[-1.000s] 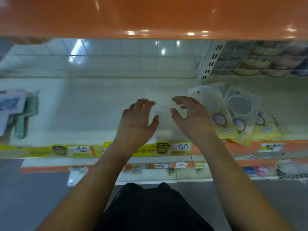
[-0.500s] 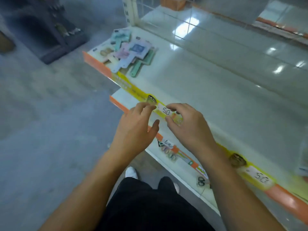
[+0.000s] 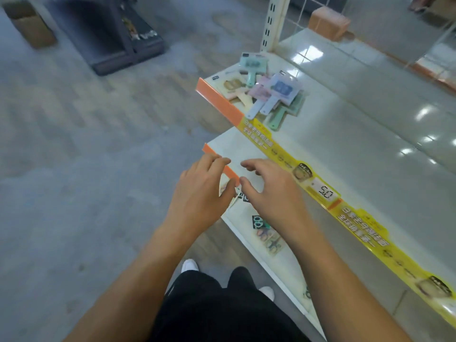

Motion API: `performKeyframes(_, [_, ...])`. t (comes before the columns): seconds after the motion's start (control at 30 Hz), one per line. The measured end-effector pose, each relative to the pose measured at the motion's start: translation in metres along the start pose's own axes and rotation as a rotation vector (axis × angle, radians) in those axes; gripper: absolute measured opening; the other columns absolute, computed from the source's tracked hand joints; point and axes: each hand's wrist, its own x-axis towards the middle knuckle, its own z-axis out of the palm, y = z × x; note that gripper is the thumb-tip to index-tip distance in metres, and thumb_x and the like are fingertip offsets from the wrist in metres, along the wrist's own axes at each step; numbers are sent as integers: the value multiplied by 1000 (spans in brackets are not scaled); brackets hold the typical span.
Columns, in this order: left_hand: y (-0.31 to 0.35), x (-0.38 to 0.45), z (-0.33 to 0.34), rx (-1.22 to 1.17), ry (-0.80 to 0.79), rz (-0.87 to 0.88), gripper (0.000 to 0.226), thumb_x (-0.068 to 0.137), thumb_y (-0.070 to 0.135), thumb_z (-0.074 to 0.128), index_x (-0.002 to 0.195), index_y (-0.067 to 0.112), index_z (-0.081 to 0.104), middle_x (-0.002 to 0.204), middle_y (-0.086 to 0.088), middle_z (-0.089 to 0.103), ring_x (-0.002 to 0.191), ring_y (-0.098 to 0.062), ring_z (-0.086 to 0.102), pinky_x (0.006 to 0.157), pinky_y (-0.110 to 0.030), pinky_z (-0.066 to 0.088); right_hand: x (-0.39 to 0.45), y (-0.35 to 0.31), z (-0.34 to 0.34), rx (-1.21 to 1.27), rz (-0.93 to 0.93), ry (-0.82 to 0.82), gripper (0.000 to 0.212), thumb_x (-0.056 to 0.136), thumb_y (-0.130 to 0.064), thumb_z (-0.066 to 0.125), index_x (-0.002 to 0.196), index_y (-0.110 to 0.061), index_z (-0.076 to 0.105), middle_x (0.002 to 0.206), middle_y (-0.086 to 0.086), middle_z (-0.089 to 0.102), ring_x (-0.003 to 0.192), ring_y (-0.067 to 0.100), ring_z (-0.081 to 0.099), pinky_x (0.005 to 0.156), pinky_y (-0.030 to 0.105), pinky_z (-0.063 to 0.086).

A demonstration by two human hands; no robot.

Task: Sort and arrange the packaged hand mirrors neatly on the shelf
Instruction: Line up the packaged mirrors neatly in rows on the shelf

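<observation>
Since the earlier frame the view has swung further left along the shelf and the pile of packaged hand mirrors point(image 3: 266, 92) now sits larger and closer to centre; both hands have come off the yellow price strip point(image 3: 296, 174) and hang over the near corner of the lower shelf point(image 3: 246, 154).

Nearest: the left hand point(image 3: 199, 191) and right hand point(image 3: 271, 191) are side by side, thumbs almost meeting, fingers loosely spread and lightly bent. Neither holds anything. The left fingertips overlap the lower shelf's orange edge; contact cannot be confirmed.

Beyond them: the price strip runs diagonally from far left to near right, bearing a tag point(image 3: 325, 193) marked 5.0.

Farthest: the mirrors lie heaped at the far left end of the upper shelf point(image 3: 357, 149), beside the upright post point(image 3: 272, 23). They overlap at mixed angles, most handles pointing toward the near edge.

Judgement: the pile lies ahead and slightly right of the hands, well apart, with the right hand marginally nearer. A forward reach with both hands is required.
</observation>
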Motion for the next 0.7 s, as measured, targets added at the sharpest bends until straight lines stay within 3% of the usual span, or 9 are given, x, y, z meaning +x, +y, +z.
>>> performKeyframes(0.2, [-59,16,-31,-11,24,21,50,86,47,37,121,16,56,122,-1,57,105,-25,60,78,-41,51,35,-44,37,-33,14,31,27,91,-32,60,118,-31,61,110,-15,63,99,5,55,82,31,49])
performKeyframes(0.37, [-95,19,-49,-28,29,18,36,92,35,54,123,18,54,122,2,56,103,-22,59,78,-41,51,53,-73,58,-19,39,27,28,93,-30,59,121,-30,61,114,-15,61,104,5,54,84,22,43])
performKeyframes(0.53, [-108,36,-50,-41,3,11,37,91,34,56,125,19,52,124,3,54,105,-22,58,81,-41,50,71,-79,62,-43,70,78,28,93,-30,58,120,-29,61,117,-12,62,109,9,55,90,29,47])
performKeyframes(0.7, [-105,50,-46,-44,-12,17,39,91,37,52,126,19,52,126,5,53,105,-20,58,82,-40,50,85,-66,61,-74,121,121,30,93,-33,57,122,-28,60,123,-13,60,119,7,50,92,16,33])
